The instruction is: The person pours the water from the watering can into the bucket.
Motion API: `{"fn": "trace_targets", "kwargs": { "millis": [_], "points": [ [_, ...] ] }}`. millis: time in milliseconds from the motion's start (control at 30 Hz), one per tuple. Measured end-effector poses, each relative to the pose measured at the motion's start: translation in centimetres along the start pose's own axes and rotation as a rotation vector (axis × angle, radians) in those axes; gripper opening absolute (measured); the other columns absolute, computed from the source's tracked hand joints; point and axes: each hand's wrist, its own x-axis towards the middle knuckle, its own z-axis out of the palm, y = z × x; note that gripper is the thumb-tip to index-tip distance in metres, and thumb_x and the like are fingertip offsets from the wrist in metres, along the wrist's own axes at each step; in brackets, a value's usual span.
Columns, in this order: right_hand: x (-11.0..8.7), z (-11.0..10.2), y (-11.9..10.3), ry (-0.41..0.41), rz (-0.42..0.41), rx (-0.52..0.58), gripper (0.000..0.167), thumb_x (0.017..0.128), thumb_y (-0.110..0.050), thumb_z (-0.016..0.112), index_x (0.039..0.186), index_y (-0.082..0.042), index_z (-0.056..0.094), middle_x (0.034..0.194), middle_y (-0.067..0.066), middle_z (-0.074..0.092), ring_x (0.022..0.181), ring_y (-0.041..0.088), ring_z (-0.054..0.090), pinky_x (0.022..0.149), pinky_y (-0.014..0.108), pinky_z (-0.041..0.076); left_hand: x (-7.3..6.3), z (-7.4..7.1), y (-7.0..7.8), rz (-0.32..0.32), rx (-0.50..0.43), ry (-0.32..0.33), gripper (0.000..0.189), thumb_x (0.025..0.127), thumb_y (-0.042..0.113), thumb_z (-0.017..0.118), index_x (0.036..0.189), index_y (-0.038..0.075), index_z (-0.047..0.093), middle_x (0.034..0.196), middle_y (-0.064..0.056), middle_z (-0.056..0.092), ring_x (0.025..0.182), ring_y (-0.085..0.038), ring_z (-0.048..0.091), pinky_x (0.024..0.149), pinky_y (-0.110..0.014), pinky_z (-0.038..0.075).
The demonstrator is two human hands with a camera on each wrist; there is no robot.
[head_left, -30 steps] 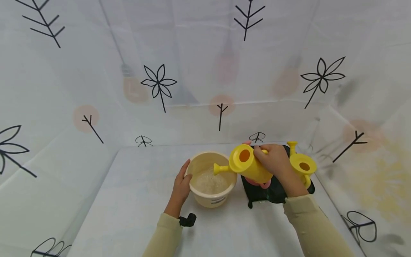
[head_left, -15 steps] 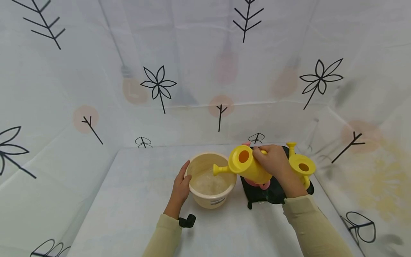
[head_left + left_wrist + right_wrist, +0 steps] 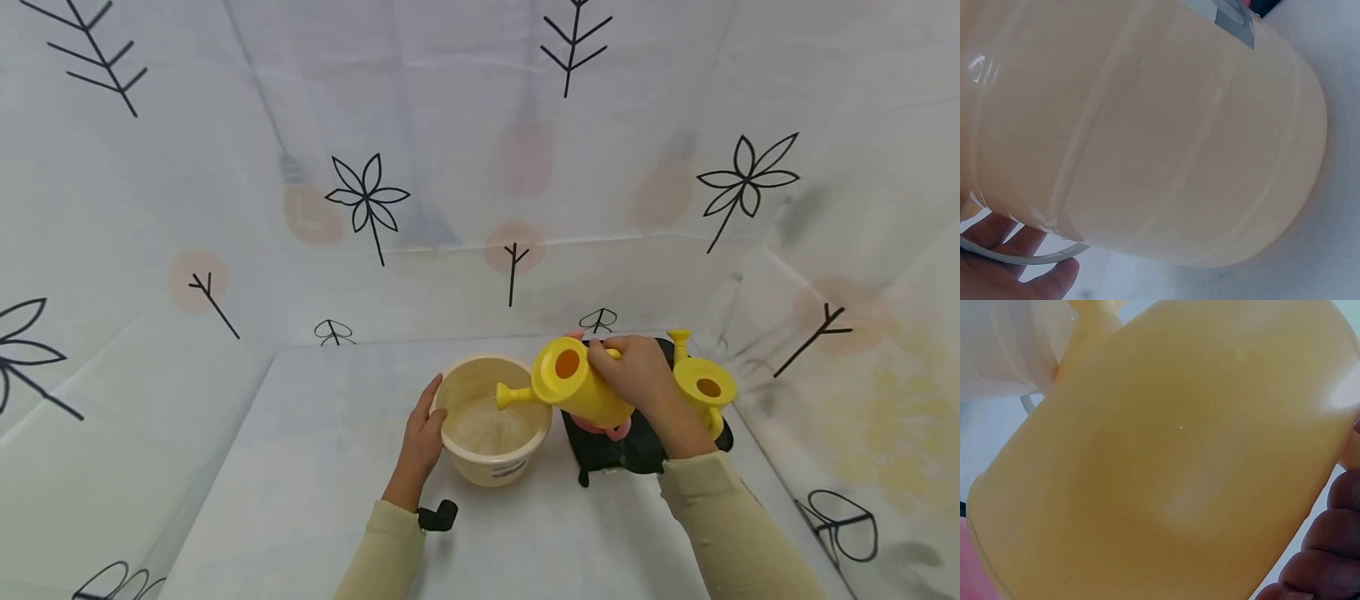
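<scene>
A cream bucket (image 3: 480, 467) with water in its bottom stands on the white table. My left hand (image 3: 422, 437) holds its left side, thumb at the rim; in the left wrist view the fingers (image 3: 1054, 278) are beside the grey bail handle (image 3: 1035, 257). With my right hand (image 3: 641, 375) I grip the handle of a yellow watering can (image 3: 592, 392). The can is tipped left, its spout over the bucket's opening. Curled fingers (image 3: 1329, 537) show behind the can in the right wrist view.
A second yellow watering can (image 3: 708, 383) stands at the right, by my right wrist. Under the held can lie a black item (image 3: 600, 450) and something pink (image 3: 618, 432), partly hidden. Patterned white cloth (image 3: 450, 167) surrounds the table (image 3: 300, 467).
The water in the bucket looks calmer than one second ago, when it was rippling under the spout. Both hands, the can and the bucket have stayed nearly in place.
</scene>
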Motion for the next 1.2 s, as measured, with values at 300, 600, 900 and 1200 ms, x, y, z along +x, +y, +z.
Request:
{"fn": "trace_targets", "kwargs": {
  "millis": [300,600,900,1200],
  "points": [
    [0.02,0.03,-0.19,-0.011,0.005,-0.025,0.05,0.096,-0.039,0.046,0.056,-0.01,0.05,0.053,0.003,0.044,0.055,0.02,0.046,0.052,0.028,0.038,0.1,0.02,0.08,-0.001,0.014,0.002,0.057,0.098,0.01,0.042,0.149,0.034,0.038,0.156,0.0,0.035,0.139,-0.028,0.04,0.11,-0.054,0.036],
    [0.05,0.04,-0.27,-0.012,0.013,-0.029,0.05,0.096,-0.039,0.046,0.055,-0.01,0.049,0.052,0.003,0.044,0.055,0.02,0.046,0.052,0.028,0.038,0.1,0.06,0.18,-0.003,0.018,0.009,0.057,0.098,0.009,0.042,0.148,0.034,0.039,0.155,0.003,0.036,0.144,-0.023,0.032,0.115,-0.052,0.03],
    [0.02,-0.13,-0.52,-0.02,0.02,-0.029,0.051,0.096,-0.04,0.046,0.056,-0.01,0.05,0.053,0.003,0.045,0.055,0.02,0.047,0.053,0.028,0.038,0.15,0.0,0.34,0.008,0.029,0.013,0.057,0.097,0.009,0.043,0.149,0.033,0.039,0.155,0.0,0.037,0.144,-0.026,0.033,0.114,-0.055,0.03],
    [0.04,-0.06,-0.65,-0.021,0.015,-0.034,0.05,0.096,-0.039,0.046,0.055,-0.01,0.05,0.053,0.003,0.044,0.055,0.02,0.047,0.053,0.028,0.038,0.07,-0.04,0.24,-0.01,0.019,0.009,0.057,0.097,0.01,0.043,0.149,0.034,0.038,0.156,0.002,0.036,0.145,-0.023,0.03,0.116,-0.053,0.027]
  ]
}}
